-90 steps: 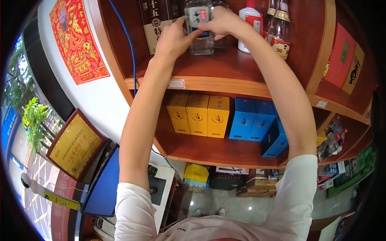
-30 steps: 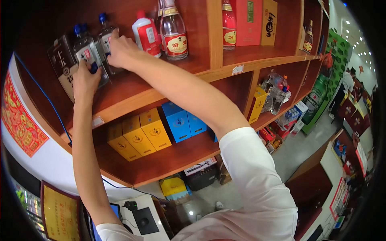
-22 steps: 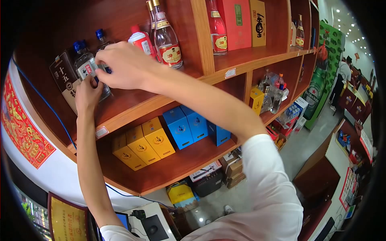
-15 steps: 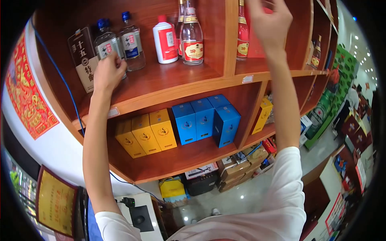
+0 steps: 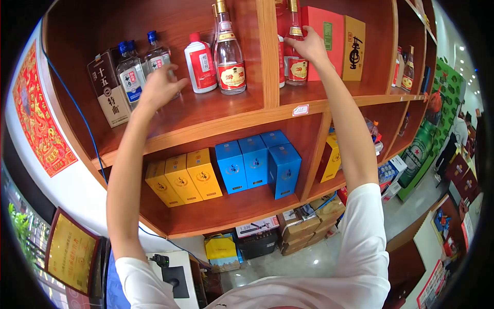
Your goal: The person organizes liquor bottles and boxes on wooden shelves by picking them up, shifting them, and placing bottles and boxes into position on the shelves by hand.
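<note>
My left hand is raised in front of a clear blue-capped bottle, thumb and fingers apart with nothing between them. Beside it stands another blue-capped bottle with a white and blue label, next to a tall brown-and-beige box. To the right are a white bottle with a red cap and a clear liquor bottle with a red label. Past the divider, my right hand has its thumb and fingers around the upper part of a red-labelled liquor bottle, which stands upright on the shelf.
A wooden divider separates the two upper compartments. Red and gold boxes stand behind my right hand. Below are yellow boxes and blue boxes. A blue cable hangs along the left side. Cardboard boxes sit on the floor.
My left hand has left the first blue-capped bottle and moved right, its fingers opening. My right hand has come down and left onto the red-labelled bottle. The view has shifted slightly.
</note>
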`<act>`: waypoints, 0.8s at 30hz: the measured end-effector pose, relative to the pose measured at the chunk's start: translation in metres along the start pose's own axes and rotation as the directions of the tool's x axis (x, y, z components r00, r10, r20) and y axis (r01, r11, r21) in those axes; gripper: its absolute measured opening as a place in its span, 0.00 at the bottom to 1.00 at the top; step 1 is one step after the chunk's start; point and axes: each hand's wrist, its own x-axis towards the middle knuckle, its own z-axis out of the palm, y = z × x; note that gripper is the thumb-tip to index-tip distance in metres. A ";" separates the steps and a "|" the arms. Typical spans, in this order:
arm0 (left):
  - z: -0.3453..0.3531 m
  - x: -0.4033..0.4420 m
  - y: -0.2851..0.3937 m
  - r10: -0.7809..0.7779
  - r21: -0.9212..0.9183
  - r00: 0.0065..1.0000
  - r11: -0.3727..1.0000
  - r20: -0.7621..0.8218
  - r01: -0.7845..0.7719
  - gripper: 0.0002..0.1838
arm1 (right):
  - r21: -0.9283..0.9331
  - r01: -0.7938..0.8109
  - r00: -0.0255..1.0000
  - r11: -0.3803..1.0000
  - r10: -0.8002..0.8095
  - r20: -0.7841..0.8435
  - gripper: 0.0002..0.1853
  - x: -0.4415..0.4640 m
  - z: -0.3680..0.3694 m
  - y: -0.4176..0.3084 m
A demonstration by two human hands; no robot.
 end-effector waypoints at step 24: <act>0.071 0.052 -0.001 -0.233 -0.525 0.972 0.823 0.032 0.214 0.34 | 0.664 0.148 0.989 0.733 -0.095 -0.116 0.12 -0.038 -0.092 0.013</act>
